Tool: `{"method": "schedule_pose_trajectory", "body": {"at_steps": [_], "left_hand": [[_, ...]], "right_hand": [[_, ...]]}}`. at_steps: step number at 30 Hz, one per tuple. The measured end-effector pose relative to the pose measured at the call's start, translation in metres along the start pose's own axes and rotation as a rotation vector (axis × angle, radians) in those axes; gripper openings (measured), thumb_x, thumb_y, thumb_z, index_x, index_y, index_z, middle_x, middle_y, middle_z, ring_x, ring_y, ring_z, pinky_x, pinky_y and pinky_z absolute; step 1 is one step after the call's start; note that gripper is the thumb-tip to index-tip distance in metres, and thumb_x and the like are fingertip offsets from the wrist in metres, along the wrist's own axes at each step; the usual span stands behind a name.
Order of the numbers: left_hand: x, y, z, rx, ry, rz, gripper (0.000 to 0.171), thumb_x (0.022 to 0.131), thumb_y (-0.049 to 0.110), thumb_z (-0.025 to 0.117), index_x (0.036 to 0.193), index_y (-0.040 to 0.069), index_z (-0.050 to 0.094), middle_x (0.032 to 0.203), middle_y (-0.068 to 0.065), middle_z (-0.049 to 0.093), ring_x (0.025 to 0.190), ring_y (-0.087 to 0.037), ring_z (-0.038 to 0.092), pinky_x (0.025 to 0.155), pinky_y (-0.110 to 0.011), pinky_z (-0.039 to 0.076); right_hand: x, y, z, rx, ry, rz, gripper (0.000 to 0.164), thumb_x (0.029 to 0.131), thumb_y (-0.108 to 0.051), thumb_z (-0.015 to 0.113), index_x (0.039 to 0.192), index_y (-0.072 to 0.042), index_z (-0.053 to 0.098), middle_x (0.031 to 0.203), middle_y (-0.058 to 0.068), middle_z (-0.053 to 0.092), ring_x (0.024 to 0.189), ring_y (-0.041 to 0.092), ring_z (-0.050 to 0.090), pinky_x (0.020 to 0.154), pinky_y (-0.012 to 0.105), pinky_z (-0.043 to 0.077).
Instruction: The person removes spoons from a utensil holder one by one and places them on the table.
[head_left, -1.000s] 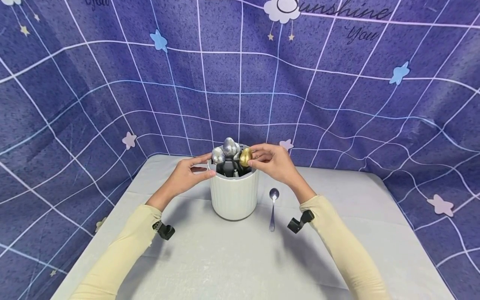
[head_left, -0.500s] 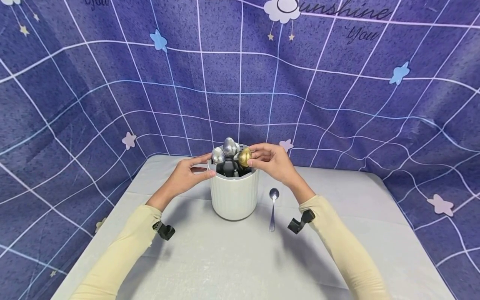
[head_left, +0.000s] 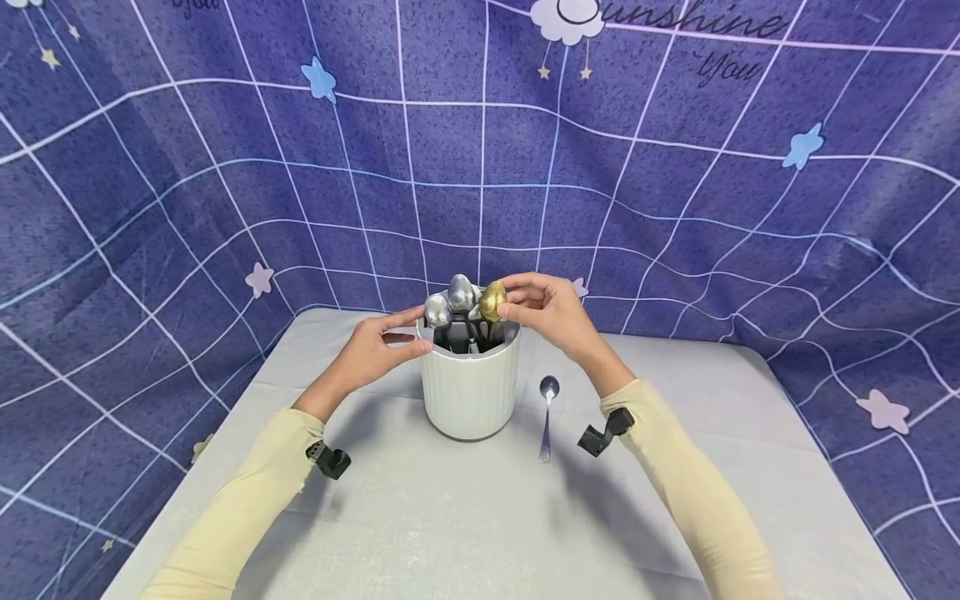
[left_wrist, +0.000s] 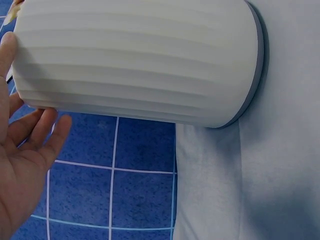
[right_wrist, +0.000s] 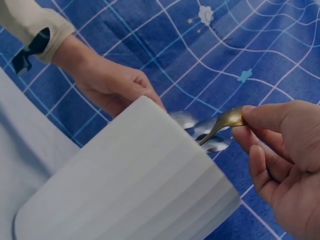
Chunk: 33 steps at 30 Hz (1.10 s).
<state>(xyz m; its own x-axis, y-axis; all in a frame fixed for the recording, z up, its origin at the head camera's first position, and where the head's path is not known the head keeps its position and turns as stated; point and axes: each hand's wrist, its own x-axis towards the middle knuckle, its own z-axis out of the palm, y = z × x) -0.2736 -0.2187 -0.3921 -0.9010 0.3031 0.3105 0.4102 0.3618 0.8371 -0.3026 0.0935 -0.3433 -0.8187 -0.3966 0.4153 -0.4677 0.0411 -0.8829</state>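
Observation:
A ribbed white utensil holder (head_left: 470, 396) stands on the table with silver spoons (head_left: 460, 293) upright in it, bowls up. My left hand (head_left: 372, 352) holds the holder's left side near the rim, thumb toward the front and fingers farther back. In the left wrist view, those fingers (left_wrist: 42, 132) bend against the ribbed wall. My right hand (head_left: 553, 315) pinches the bowl of a gold spoon (right_wrist: 229, 120) between thumb and fingers, above the holder's right side. The gold spoon's lower handle is hidden inside the holder.
A small silver spoon (head_left: 547, 417) lies on the grey-white tablecloth (head_left: 450, 517), right of the holder. Behind the table hangs a blue gridded cloth (head_left: 480, 208) with stars. Black cameras (head_left: 327, 459) are strapped to both wrists.
My right hand has risen slightly, and the gold spoon in it sits a little higher above the rim. The left hand and the holder stay in place.

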Motion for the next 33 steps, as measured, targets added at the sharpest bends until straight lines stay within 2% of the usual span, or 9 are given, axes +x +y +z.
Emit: {"method": "schedule_pose_trajectory", "body": {"at_steps": [6, 13, 20, 25, 29, 33], "left_hand": [[0.0, 0.0, 0.0, -0.003, 0.0, 0.007, 0.062, 0.09, 0.017, 0.082, 0.145, 0.005, 0.057, 0.149, -0.012, 0.055, 0.118, -0.038, 0.066, 0.101, -0.047, 0.057], [0.001, -0.002, -0.001, -0.002, 0.004, 0.0, 0.061, 0.09, 0.015, 0.081, 0.146, 0.006, 0.057, 0.148, -0.012, 0.056, 0.116, -0.038, 0.067, 0.099, -0.04, 0.059], [0.0, -0.002, -0.001, 0.006, 0.001, -0.014, 0.063, 0.09, 0.02, 0.082, 0.146, 0.009, 0.057, 0.149, -0.011, 0.056, 0.116, -0.038, 0.067, 0.096, -0.036, 0.061], [-0.002, -0.001, 0.0, 0.0, -0.004, -0.013, 0.064, 0.09, 0.021, 0.082, 0.147, 0.008, 0.056, 0.149, -0.012, 0.055, 0.116, -0.039, 0.067, 0.094, -0.033, 0.061], [-0.002, -0.001, 0.0, -0.003, 0.002, -0.006, 0.063, 0.089, 0.02, 0.082, 0.146, 0.007, 0.057, 0.149, -0.012, 0.055, 0.116, -0.04, 0.067, 0.095, -0.036, 0.061], [-0.001, -0.001, 0.001, -0.006, 0.005, -0.001, 0.063, 0.09, 0.02, 0.082, 0.146, 0.007, 0.057, 0.149, -0.013, 0.056, 0.116, -0.041, 0.066, 0.096, -0.038, 0.06]], "right_hand": [[0.008, -0.012, -0.006, -0.019, -0.014, -0.026, 0.035, 0.089, 0.001, 0.077, 0.123, 0.005, 0.069, 0.092, 0.002, 0.076, 0.078, 0.014, 0.071, 0.071, 0.023, 0.062], [0.018, -0.029, -0.009, -0.003, -0.019, -0.057, 0.035, 0.089, 0.005, 0.076, 0.122, 0.009, 0.067, 0.089, -0.002, 0.075, 0.079, 0.012, 0.072, 0.075, 0.024, 0.064], [0.026, -0.042, -0.012, 0.008, -0.029, -0.072, 0.035, 0.089, 0.006, 0.075, 0.123, 0.01, 0.067, 0.091, 0.003, 0.076, 0.081, 0.012, 0.073, 0.077, 0.028, 0.065], [0.029, -0.054, -0.017, 0.013, -0.007, -0.082, 0.036, 0.089, 0.008, 0.074, 0.124, 0.011, 0.065, 0.09, 0.0, 0.076, 0.08, 0.012, 0.074, 0.079, 0.026, 0.065], [0.029, -0.063, -0.024, 0.02, 0.013, -0.094, 0.037, 0.09, 0.007, 0.074, 0.125, 0.01, 0.065, 0.09, -0.002, 0.076, 0.079, 0.011, 0.074, 0.078, 0.024, 0.064], [0.026, -0.069, -0.037, 0.059, 0.066, -0.121, 0.034, 0.089, 0.009, 0.074, 0.122, 0.01, 0.067, 0.088, -0.001, 0.077, 0.076, 0.012, 0.073, 0.069, 0.02, 0.062]]}}
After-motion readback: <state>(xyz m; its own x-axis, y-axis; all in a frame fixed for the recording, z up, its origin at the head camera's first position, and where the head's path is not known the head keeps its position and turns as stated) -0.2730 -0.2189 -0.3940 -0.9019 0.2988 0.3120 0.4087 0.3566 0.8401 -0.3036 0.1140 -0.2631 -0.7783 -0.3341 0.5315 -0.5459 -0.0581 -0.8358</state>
